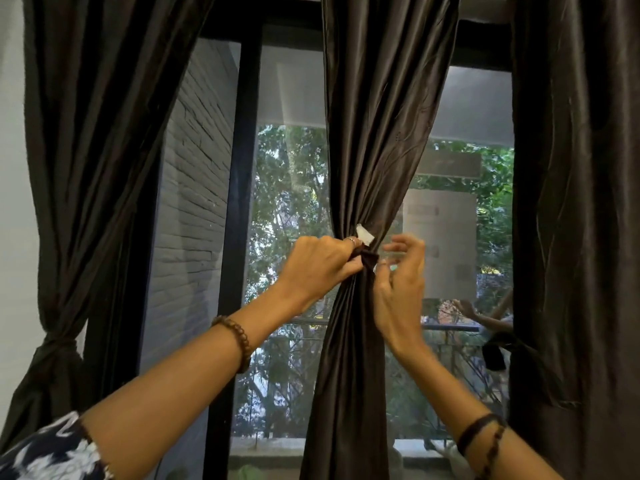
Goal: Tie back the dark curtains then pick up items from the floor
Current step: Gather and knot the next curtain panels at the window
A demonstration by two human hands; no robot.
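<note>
The middle curtain (374, 150) hangs before the window (287, 202), gathered at its waist by a dark tie-back (366, 258) with a white tag (365, 234). The left hand (322, 263), raised with fingers curled, grips the tie-back on the bunch's left. The right hand (401, 282) sits just right of it, blurred, fingers loosely spread. The fabric is dark brown, shiny, pleated.
</note>
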